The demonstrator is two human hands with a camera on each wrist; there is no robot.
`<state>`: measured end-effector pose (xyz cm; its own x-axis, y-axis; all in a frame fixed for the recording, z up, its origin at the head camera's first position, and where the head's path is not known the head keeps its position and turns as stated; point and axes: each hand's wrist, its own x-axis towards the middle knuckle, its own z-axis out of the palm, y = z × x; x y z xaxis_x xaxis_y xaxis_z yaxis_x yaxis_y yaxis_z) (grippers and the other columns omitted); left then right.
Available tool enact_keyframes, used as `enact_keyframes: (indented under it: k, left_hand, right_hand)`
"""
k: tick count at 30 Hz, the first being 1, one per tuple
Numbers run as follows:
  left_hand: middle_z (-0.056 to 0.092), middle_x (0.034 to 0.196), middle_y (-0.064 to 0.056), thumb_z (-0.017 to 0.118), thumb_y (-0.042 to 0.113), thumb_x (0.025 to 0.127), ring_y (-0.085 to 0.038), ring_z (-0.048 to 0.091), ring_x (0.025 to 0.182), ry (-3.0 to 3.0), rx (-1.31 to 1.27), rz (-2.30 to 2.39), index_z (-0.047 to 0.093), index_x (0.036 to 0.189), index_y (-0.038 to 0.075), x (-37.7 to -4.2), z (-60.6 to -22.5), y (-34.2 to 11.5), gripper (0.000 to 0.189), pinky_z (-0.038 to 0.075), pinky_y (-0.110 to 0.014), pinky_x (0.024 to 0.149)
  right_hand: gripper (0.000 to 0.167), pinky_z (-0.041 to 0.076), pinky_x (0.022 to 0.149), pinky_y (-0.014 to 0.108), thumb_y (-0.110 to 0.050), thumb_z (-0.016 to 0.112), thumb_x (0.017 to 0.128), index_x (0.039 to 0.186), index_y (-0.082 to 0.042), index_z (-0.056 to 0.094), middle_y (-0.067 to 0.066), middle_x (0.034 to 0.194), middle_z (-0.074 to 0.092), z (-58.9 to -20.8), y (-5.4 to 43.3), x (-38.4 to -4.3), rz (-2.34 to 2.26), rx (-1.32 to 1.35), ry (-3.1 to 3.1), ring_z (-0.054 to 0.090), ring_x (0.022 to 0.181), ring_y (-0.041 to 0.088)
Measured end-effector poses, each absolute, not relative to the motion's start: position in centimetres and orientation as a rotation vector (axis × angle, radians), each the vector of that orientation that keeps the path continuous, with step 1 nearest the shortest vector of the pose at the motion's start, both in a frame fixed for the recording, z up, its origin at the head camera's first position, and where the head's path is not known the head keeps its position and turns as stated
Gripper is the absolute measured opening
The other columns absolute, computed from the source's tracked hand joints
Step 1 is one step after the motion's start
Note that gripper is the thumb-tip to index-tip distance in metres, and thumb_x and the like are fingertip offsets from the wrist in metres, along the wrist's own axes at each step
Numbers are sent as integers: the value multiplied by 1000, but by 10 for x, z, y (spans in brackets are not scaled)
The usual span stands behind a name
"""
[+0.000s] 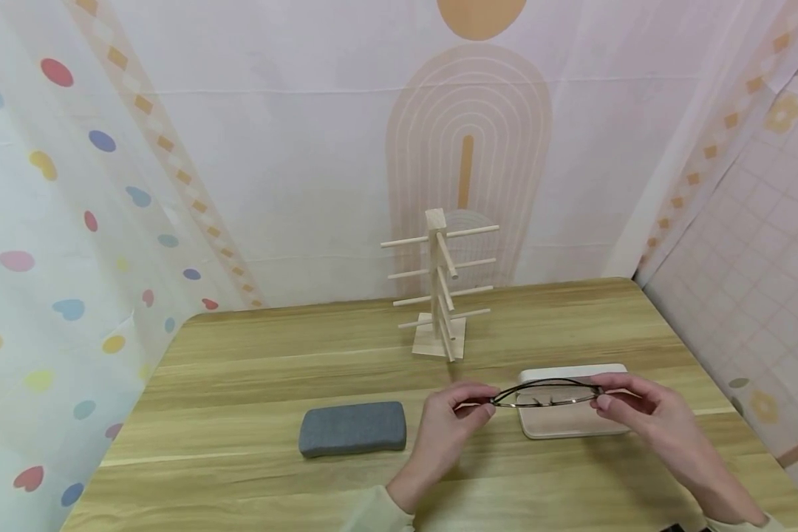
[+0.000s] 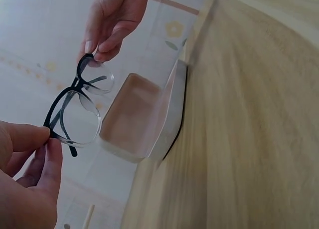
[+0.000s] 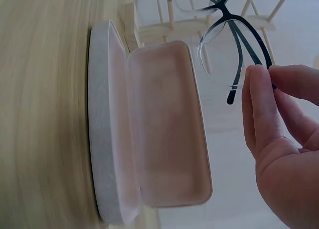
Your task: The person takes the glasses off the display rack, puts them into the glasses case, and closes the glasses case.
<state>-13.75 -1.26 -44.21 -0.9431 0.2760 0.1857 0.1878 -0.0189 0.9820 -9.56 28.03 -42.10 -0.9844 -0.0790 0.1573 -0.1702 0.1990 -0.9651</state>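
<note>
A pair of glasses (image 1: 549, 382) with a dark upper frame and clear lower rims is held up level between both hands. My left hand (image 1: 444, 428) pinches one end of the frame between thumb and fingers, and my right hand (image 1: 652, 417) pinches the other end. The temples look folded behind the lenses in the left wrist view. Just beyond and below the glasses lies an open glasses case (image 3: 169, 124), pale outside with a pink lining. Its lid stands raised, and the visible interior of the lid holds nothing.
A closed grey-blue glasses case (image 1: 352, 428) lies left of my left hand. Toward the back of the wooden table (image 1: 273, 355) stands a wooden rack (image 1: 434, 288) with several thin pegs sticking out. Patterned curtains (image 1: 292, 162) hang behind and beside the table.
</note>
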Motion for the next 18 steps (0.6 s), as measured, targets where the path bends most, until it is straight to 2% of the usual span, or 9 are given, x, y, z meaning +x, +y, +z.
enact_keyframes:
  k: [13,18]
  left_hand:
    - [77,101,-11,77,-5,88,-8,71,87,2165,429,2146,80,103,-1,-137,-449,7,16,57,-18,79]
    - [78,97,-9,78,-4,88,-9,71,86,2161,400,2158,79,101,-1,-139,-453,13,14,58,-20,78]
  right_hand:
    - [30,59,71,25,-10,72,99,124,6,67,-7,98,75,-424,289,-94,1636,-20,-2471,71,81,12]
    - [31,54,71,17,-18,73,99,124,0,71,-19,102,72,-426,293,-94,1496,-72,-2521,66,86,0]
